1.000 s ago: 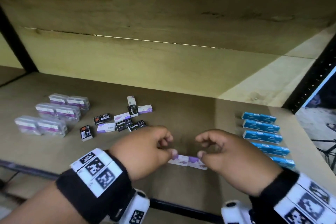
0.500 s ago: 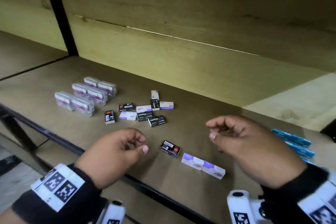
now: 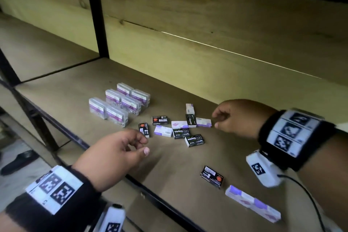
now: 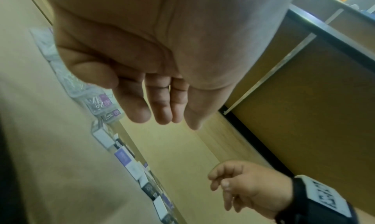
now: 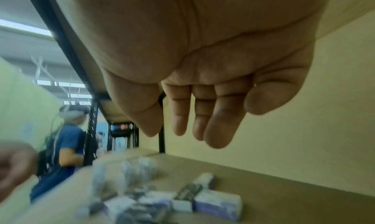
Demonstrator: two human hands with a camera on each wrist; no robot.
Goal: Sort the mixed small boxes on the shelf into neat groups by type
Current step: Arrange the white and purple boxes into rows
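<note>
On the brown wooden shelf board (image 3: 216, 156) there are three kinds of small boxes. At the back left stand six clear plastic boxes with purple labels (image 3: 120, 102), in three rows of two, close together.

In the middle lies a mixed pile (image 3: 178, 128). In it I count five black cardboard staple boxes: one flat at the left (image 3: 160, 120), one small and upright near the left hand (image 3: 144, 129), one standing between white boxes (image 3: 190, 120), and two with the word "Staples" at the front (image 3: 181, 133) (image 3: 194, 140). In the same pile are four white-and-purple cardboard boxes: one at the back (image 3: 189, 108), one at the right (image 3: 203, 122), one in the centre (image 3: 179, 124) and one in front of it (image 3: 163, 131).

Nearer to the front edge, apart from the pile, lies one more black box (image 3: 212, 176), and to its right two white-and-purple boxes (image 3: 252, 201) lie end to end, touching each other.

The left hand (image 3: 114, 153) hovers over the front edge of the shelf, fingers loosely curled, holding nothing; its fingertips are just beside the small upright black box. The right hand (image 3: 235, 117) is over the shelf just beside the right white-and-purple box of the pile, thumb and fingers a little apart, also holding nothing. If the fingertips touch this box, I cannot tell.
</note>
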